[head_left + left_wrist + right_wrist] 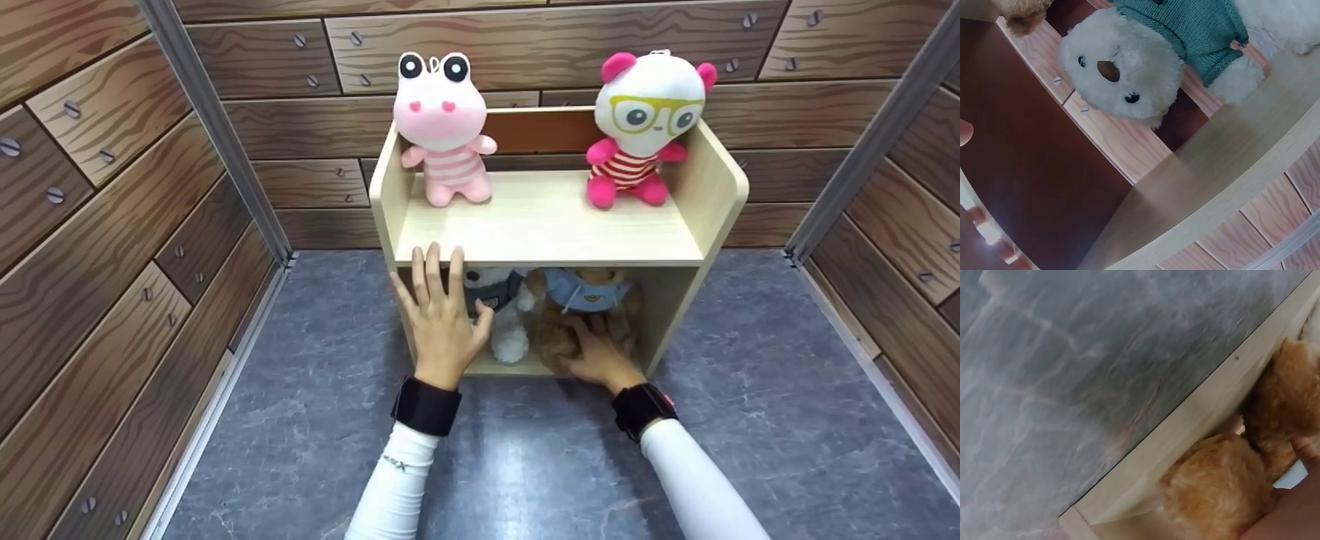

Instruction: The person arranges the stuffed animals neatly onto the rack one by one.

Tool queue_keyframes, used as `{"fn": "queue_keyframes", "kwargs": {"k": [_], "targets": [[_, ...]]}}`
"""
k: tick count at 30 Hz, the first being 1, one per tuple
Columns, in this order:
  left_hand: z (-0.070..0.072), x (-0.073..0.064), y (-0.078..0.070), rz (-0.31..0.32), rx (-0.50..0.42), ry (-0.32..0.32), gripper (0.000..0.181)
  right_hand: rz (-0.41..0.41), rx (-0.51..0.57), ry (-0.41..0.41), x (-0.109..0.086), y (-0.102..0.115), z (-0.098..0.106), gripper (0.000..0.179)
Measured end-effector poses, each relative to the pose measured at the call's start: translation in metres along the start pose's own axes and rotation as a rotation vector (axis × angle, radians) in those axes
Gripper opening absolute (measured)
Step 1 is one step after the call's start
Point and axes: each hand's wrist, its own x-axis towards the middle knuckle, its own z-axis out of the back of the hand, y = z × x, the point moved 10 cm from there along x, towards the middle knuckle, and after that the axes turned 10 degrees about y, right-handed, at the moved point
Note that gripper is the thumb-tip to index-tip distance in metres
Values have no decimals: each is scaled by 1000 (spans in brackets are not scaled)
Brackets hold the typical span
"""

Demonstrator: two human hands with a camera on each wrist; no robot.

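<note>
A brown plush bear (556, 346) in a light blue hoodie sits in the lower compartment of a small wooden shelf (547, 234). My right hand (604, 356) rests on its lower belly with the fingers extended. In the right wrist view, furry brown feet (1216, 486) stand at the shelf's bottom edge, and part of the hand (1292, 512) shows beside them. My left hand (444, 322), fingers spread and straight, is at the shelf's left front edge. Behind it sits a white plush toy (1123, 64) in a green knitted outfit, partly hidden by the hand in the head view.
On the upper level, a pink striped plush (451, 166) with big eyes stands at the left. A plush panda (651, 82) with yellow glasses and pink ears sits at the right. Wood-patterned panels (285, 135) enclose the grey marbled floor (315, 390) on three sides.
</note>
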Motion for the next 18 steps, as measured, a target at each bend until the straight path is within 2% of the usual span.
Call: {"fn": "queue_keyframes", "kwargs": {"k": [5, 9, 11, 15, 18], "targets": [[0, 1, -2, -8, -3, -11, 86, -31, -96, -40, -1, -4, 5, 82], [-1, 1, -3, -8, -5, -5, 86, -31, -153, -88, -1, 4, 6, 83], [-1, 1, -2, -6, -8, -4, 86, -10, -192, -151, -3, 12, 9, 81], [-1, 0, 0, -4, -17, -8, 87, 60, -281, -342, -12, 37, 16, 76], [0, -1, 1, -2, -19, -7, 88, 95, -289, -389, -16, 55, 12, 76]]}}
